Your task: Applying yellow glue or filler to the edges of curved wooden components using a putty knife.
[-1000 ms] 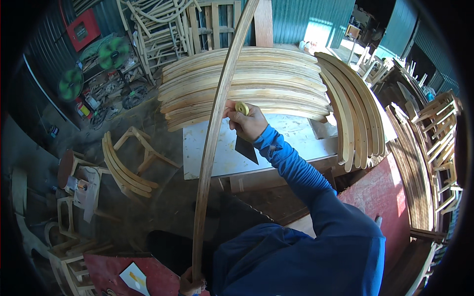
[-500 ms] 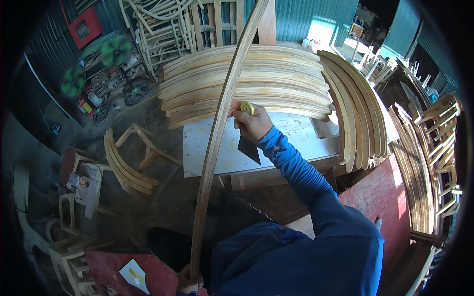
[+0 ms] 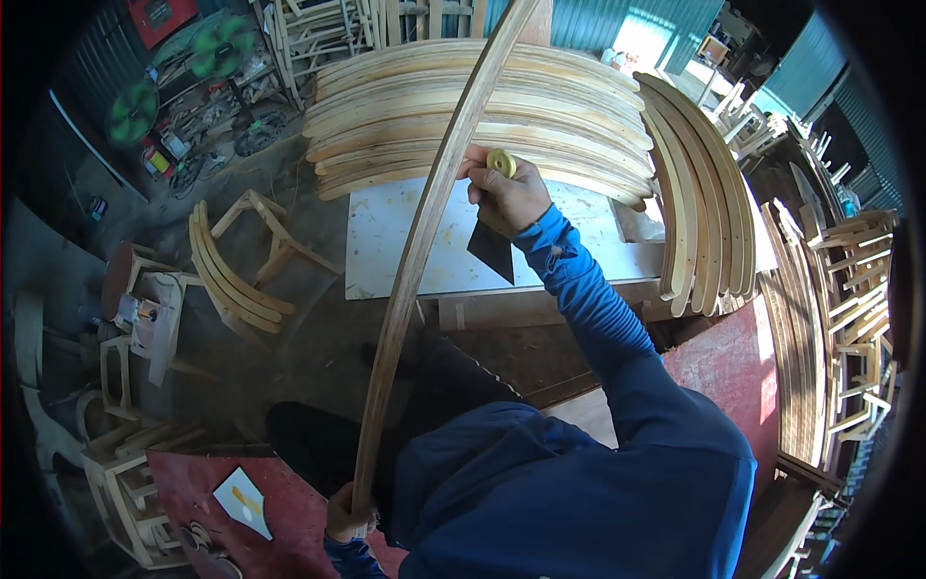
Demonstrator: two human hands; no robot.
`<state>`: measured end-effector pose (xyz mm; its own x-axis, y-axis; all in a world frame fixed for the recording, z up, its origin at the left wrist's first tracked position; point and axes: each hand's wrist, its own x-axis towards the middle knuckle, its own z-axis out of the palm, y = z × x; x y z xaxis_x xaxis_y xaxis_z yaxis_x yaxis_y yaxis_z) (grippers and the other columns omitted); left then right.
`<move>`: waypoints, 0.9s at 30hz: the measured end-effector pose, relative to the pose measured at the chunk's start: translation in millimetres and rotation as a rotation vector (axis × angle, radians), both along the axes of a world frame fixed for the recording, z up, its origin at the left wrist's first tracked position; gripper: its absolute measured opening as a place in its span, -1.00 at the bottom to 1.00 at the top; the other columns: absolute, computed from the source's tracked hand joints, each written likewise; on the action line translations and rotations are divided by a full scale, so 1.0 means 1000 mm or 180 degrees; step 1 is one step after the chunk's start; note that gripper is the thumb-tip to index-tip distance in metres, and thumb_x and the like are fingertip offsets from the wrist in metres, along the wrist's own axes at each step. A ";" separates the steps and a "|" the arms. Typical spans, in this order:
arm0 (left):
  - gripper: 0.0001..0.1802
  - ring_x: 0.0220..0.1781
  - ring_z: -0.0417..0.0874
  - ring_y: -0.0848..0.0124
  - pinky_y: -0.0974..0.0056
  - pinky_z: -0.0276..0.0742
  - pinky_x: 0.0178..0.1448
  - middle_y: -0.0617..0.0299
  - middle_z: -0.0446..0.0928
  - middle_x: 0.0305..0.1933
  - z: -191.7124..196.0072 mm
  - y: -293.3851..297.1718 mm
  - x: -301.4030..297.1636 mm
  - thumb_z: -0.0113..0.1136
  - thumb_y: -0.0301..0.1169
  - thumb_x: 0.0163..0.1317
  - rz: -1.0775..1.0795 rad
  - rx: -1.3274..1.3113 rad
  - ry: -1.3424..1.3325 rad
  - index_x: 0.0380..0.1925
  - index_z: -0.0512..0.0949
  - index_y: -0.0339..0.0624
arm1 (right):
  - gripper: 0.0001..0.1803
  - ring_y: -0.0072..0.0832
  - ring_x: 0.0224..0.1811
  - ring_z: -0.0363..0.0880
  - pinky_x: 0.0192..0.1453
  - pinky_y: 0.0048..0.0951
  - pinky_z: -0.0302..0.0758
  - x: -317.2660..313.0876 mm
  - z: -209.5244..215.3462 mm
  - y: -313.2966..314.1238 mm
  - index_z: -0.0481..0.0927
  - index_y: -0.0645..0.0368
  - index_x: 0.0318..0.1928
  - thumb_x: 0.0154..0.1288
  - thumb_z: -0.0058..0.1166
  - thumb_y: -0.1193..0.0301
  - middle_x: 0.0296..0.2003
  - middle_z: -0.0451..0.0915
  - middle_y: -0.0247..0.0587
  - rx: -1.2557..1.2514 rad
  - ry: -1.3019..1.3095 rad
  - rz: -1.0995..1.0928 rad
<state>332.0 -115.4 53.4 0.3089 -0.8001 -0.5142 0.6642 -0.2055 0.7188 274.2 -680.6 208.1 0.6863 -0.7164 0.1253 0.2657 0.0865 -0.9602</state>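
A long curved wooden slat (image 3: 424, 241) runs from the bottom centre up past the top of the view. My left hand (image 3: 345, 516) grips its lower end near my body. My right hand (image 3: 503, 193) is beside the slat at about mid-length, closed on a scraper (image 3: 492, 246) with a yellow round handle end and a dark flat blade that hangs below the fist. The fist touches the slat's right edge. My blue sleeve (image 3: 598, 318) stretches out toward it.
A white-topped table (image 3: 405, 241) stands ahead with a stack of curved slats (image 3: 463, 106) on its far side. More bent slats (image 3: 704, 203) lean at the right. Wooden stools (image 3: 260, 251) and chair frames stand on the floor at the left. A red board (image 3: 222, 492) lies near my feet.
My right hand with the scraper has slid a little up along the slat. The slat's angle has shifted slightly. The left hand keeps its hold at the bottom end.
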 end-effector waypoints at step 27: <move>-0.45 -0.48 0.61 0.49 0.38 0.56 -0.38 0.19 0.59 -0.40 -0.002 0.002 -0.017 0.35 -0.47 0.02 0.0017 0.0217 -0.1043 0.05 0.47 -0.42 | -0.64 -0.58 -0.49 0.58 -0.54 -0.61 0.39 0.009 0.010 0.005 0.63 0.21 -0.18 0.46 0.11 0.12 -0.35 0.69 -0.21 0.0126 -0.0068 -0.0050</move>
<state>314.8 -113.4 51.0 0.4709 -0.7651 -0.4392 0.4013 -0.2576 0.8790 283.6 -675.4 218.4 0.6723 -0.7319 0.1111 0.2877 0.1201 -0.9502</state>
